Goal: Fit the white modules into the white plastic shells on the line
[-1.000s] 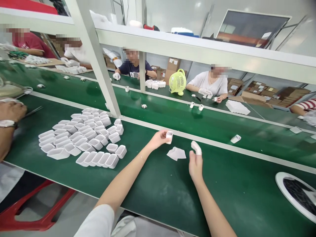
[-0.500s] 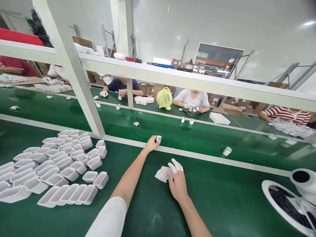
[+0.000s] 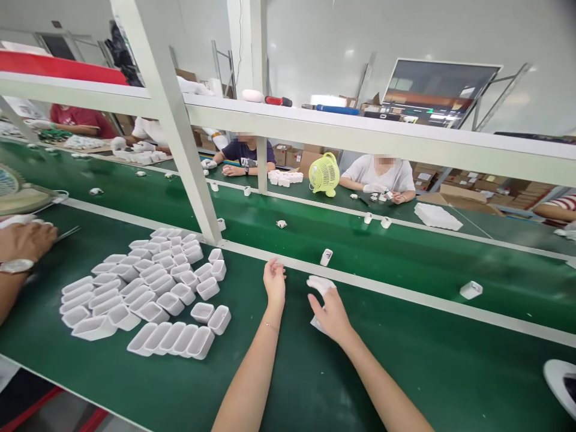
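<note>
My left hand (image 3: 274, 282) is at the pale strip along the bench edge, fingers loosely curled and apart, holding nothing. Just beyond it, a small white case with a dark mark (image 3: 326, 257) stands on the green conveyor belt (image 3: 297, 240). White finger covers sit on some fingers of my right hand (image 3: 330, 307). That hand is open, thumb apart, above a white cloth (image 3: 317, 324) whose corner shows under the palm; whether its hidden fingers grip the cloth is unclear. Left of my arms, many open white plastic trays (image 3: 153, 282) lie grouped on the bench.
A slanted post (image 3: 189, 138) carries a shelf (image 3: 342, 129) over the belt. Another white case (image 3: 471, 290) lies on the belt to the right. Co-workers sit across the belt near a green fan (image 3: 324, 174). Another person's hand (image 3: 27, 240) is at far left.
My left hand has let go of the white case, which now stands on the belt, and has drawn back. My right hand has moved forward over the cloth. The view has swung left.
</note>
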`<state>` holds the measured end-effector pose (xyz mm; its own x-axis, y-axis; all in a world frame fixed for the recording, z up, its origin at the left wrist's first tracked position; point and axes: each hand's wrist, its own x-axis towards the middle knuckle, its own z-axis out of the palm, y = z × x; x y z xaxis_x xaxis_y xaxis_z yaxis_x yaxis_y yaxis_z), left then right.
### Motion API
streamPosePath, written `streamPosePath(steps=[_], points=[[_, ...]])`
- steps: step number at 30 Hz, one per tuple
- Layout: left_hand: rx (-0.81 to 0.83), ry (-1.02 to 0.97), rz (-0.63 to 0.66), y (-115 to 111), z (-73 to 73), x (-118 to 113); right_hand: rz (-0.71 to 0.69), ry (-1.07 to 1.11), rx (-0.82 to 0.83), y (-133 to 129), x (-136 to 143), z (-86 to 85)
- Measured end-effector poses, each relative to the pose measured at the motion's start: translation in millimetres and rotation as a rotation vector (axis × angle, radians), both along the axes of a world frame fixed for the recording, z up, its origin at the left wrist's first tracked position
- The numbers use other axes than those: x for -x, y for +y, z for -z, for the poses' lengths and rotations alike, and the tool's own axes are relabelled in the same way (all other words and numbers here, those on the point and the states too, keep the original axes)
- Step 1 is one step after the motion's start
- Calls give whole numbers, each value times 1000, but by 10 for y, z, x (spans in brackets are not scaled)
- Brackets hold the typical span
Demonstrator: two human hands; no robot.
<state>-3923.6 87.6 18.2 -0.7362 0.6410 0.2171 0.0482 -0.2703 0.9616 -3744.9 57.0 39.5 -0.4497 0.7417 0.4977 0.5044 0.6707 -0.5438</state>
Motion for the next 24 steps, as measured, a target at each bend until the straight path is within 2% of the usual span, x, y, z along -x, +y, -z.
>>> streamPosePath(steps=[3, 6, 9, 12, 18, 24], points=[[-47, -76, -57, -5, -54, 50, 3, -39, 77, 505, 570, -234], [-79, -104, -83, 51, -122, 97, 116, -88, 132, 1062, 1024, -355], [-92, -106, -78, 73, -132, 113, 259, -158, 172, 1517, 1302, -361], [-85, -93, -29, 71, -100, 93, 368, -226, 192, 1835, 1485, -308], [-36, -96, 68, 102, -76, 49, 549, -334, 275, 2189, 1696, -293], [-3, -103, 50, 66, -120, -33, 595, -482, 343, 2212, 1588, -398]])
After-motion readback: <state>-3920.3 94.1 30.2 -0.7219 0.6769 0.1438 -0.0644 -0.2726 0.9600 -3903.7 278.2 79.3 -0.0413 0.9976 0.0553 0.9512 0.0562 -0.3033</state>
